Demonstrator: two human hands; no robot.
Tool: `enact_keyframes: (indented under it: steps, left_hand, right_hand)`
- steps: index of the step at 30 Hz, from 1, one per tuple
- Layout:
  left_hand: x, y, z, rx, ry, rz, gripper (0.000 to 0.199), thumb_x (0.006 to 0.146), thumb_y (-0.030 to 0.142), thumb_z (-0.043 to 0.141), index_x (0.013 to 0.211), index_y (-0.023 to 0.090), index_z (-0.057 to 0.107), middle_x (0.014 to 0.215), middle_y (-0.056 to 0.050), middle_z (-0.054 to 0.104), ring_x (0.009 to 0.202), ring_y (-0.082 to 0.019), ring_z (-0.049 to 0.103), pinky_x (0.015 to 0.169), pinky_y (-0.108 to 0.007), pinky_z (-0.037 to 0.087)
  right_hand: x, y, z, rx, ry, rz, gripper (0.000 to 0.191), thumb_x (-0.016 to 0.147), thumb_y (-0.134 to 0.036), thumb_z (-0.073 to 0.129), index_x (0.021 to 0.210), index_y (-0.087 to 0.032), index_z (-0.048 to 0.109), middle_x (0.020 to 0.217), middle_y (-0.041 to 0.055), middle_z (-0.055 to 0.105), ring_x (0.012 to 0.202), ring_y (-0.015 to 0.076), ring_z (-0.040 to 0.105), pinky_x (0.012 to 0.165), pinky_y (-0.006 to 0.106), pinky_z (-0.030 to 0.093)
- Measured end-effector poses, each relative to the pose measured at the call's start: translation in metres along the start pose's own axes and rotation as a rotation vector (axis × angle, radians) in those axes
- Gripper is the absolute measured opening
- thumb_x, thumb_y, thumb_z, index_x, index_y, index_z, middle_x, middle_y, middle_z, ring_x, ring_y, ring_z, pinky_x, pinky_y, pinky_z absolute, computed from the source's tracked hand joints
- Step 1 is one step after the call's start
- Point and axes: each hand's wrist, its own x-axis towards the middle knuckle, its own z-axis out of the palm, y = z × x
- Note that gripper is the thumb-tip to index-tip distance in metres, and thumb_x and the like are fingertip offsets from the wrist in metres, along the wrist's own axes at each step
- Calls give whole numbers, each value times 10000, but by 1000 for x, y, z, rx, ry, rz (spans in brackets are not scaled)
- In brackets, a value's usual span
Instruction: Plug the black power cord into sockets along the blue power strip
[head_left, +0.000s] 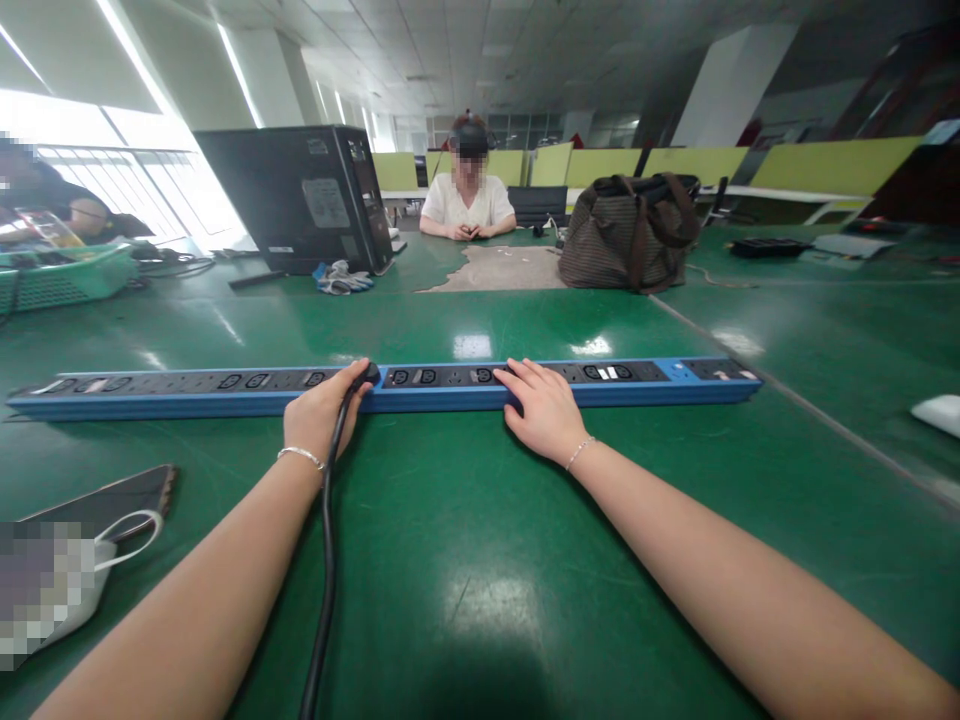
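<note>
A long blue power strip (442,400) with black sockets lies across the green table. My left hand (319,408) is closed around a black power plug (370,374), which sits at a socket left of the strip's middle. I cannot tell how deep the plug is in. Its black cord (328,560) runs down past my left wrist to the bottom edge. My right hand (546,408) rests on the strip right of the middle, fingers stretched over its top near a socket.
A black computer case (285,200) and gloves (342,278) stand behind the strip at left. A brown bag (626,235) is at back right. A person (469,200) sits opposite. Near left lie a phone-like dark slab (142,495) and a white mask (82,600). A green basket (75,275) is farther left.
</note>
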Motion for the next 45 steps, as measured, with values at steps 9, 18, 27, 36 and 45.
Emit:
enact_keyframes:
  steps: [9, 18, 27, 36, 45]
  left_hand:
    - [-1, 2, -7, 99, 110, 33, 442, 864, 470, 437, 1253, 295, 553, 1088, -44, 685, 904, -228, 639, 762, -312, 444]
    - [4, -6, 2, 183, 63, 187, 441, 871, 485, 393, 1204, 283, 601, 964, -75, 688, 867, -235, 623, 776, -324, 431]
    - [-6, 2, -4, 285, 41, 161, 466, 867, 513, 388, 1231, 291, 573, 874, -79, 704, 795, -241, 646, 706, -326, 445]
    - [-3, 10, -6, 41, 263, 98, 425, 883, 449, 439, 1233, 246, 569, 1087, -65, 691, 892, -204, 660, 775, -304, 482]
    - [-5, 75, 19, 31, -8, 287, 391, 888, 392, 458, 1244, 265, 552, 1021, -53, 707, 895, -204, 661, 795, -308, 499]
  right_hand:
    - [0, 0, 0, -3, 11, 5, 492, 812, -234, 502, 1304, -234, 520, 1404, 49, 471, 1313, 248, 377, 1083, 439, 294]
    - [0, 0, -1, -4, 2, 2, 490, 816, -235, 495, 1305, -237, 518, 1411, 50, 463, 1315, 252, 375, 1081, 447, 294]
    - [0, -1, 1, -16, 21, 0, 490, 810, -230, 505, 1299, -235, 526, 1400, 56, 477, 1304, 254, 392, 1073, 451, 308]
    - [0, 0, 2, -8, 39, 5, 481, 808, -232, 507, 1289, -232, 539, 1391, 50, 488, 1295, 253, 404, 1070, 446, 312]
    - [1, -1, 3, 13, 55, 16, 476, 800, -216, 508, 1274, -234, 552, 1374, 55, 506, 1285, 257, 412, 1061, 445, 315]
